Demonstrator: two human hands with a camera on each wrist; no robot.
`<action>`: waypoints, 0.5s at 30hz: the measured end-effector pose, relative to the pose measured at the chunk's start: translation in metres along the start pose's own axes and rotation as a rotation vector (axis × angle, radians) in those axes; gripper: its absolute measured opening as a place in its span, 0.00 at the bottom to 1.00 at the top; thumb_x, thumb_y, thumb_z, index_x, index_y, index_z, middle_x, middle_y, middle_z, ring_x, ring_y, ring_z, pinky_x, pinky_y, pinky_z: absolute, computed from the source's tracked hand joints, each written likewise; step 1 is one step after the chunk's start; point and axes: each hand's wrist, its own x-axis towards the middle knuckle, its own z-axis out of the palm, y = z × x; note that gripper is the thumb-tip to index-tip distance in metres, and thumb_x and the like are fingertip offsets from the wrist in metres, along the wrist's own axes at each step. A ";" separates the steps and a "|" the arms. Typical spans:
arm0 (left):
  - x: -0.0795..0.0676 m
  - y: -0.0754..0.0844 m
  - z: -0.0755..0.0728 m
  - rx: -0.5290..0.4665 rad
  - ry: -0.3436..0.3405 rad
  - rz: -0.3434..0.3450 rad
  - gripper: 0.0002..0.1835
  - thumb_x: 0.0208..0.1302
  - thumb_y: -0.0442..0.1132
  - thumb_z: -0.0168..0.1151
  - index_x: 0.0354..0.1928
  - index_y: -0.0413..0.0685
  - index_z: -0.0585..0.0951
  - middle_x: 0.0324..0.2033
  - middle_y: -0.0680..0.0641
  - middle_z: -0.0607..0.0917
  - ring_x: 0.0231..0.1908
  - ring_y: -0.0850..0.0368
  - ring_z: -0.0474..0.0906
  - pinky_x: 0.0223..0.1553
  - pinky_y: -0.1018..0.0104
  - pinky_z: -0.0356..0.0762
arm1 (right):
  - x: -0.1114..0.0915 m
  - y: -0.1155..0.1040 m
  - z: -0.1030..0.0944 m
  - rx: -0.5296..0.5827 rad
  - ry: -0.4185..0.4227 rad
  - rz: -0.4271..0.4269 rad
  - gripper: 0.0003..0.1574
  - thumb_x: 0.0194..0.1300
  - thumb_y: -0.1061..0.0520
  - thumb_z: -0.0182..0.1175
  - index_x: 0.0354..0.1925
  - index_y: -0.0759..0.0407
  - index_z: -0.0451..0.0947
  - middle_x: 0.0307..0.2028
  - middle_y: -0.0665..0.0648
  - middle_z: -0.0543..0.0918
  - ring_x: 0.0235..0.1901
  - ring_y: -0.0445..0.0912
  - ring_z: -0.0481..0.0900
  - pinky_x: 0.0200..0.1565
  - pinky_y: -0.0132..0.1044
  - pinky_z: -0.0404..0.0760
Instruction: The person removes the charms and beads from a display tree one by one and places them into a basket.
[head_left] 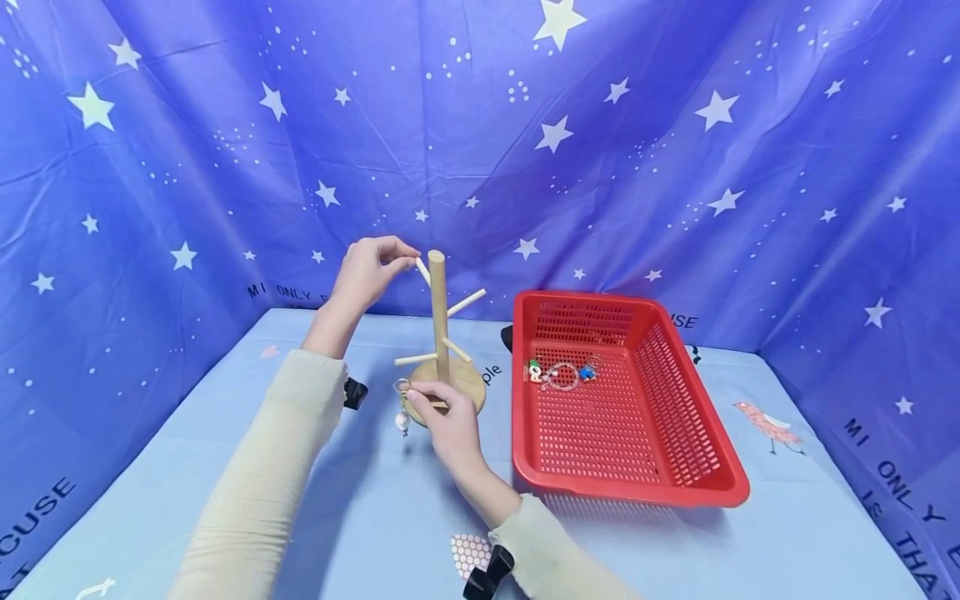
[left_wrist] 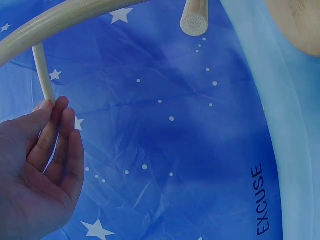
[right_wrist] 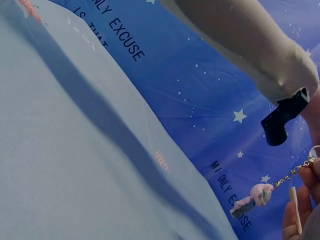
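Note:
A wooden peg stand [head_left: 439, 312] with a round base rises in the middle of the table. My left hand [head_left: 367, 271] pinches the tip of its upper left peg [left_wrist: 43, 75] between thumb and fingers. Lower down, my right hand [head_left: 453, 427] holds a keychain [head_left: 402, 423] by its metal ring, in front of the base and below the lower left peg [head_left: 415, 360]. A gold chain and a pink and grey charm [right_wrist: 261, 195] dangle from that ring. In the right wrist view a thin peg [right_wrist: 295, 210] runs alongside the fingers, which are cut off by the frame edge.
To the right stands a red perforated basket [head_left: 517, 417]. Inside lie a green and white keychain [head_left: 535, 372], a pink beaded ring [head_left: 564, 377] and a blue keychain [head_left: 587, 372]. A blue starry cloth [head_left: 555, 183] hangs behind the pale blue table [head_left: 420, 517].

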 end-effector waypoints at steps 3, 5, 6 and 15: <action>0.000 0.000 0.000 -0.002 0.001 -0.002 0.09 0.68 0.41 0.65 0.45 0.47 0.88 0.45 0.42 0.90 0.45 0.48 0.85 0.47 0.54 0.77 | -0.001 -0.004 -0.002 -0.003 -0.017 -0.010 0.10 0.65 0.59 0.66 0.43 0.61 0.87 0.44 0.60 0.90 0.37 0.38 0.83 0.41 0.26 0.80; 0.000 -0.001 0.000 -0.005 0.001 -0.003 0.09 0.68 0.42 0.65 0.45 0.47 0.88 0.45 0.42 0.90 0.44 0.48 0.85 0.47 0.54 0.77 | -0.001 -0.007 -0.003 -0.002 -0.024 -0.012 0.10 0.65 0.59 0.66 0.43 0.60 0.87 0.44 0.60 0.90 0.36 0.37 0.83 0.41 0.27 0.80; 0.000 -0.001 0.000 -0.006 0.001 -0.002 0.09 0.68 0.42 0.65 0.45 0.47 0.88 0.44 0.42 0.90 0.44 0.48 0.85 0.47 0.54 0.77 | -0.001 -0.008 -0.003 -0.005 -0.025 -0.010 0.10 0.65 0.59 0.66 0.44 0.60 0.87 0.44 0.59 0.90 0.36 0.36 0.83 0.40 0.27 0.81; 0.002 -0.002 0.000 -0.008 -0.002 -0.002 0.09 0.67 0.43 0.66 0.44 0.48 0.88 0.43 0.43 0.90 0.42 0.49 0.85 0.47 0.55 0.75 | 0.001 -0.020 -0.012 -0.012 -0.030 -0.072 0.10 0.66 0.60 0.65 0.44 0.62 0.87 0.44 0.61 0.90 0.38 0.45 0.85 0.38 0.26 0.80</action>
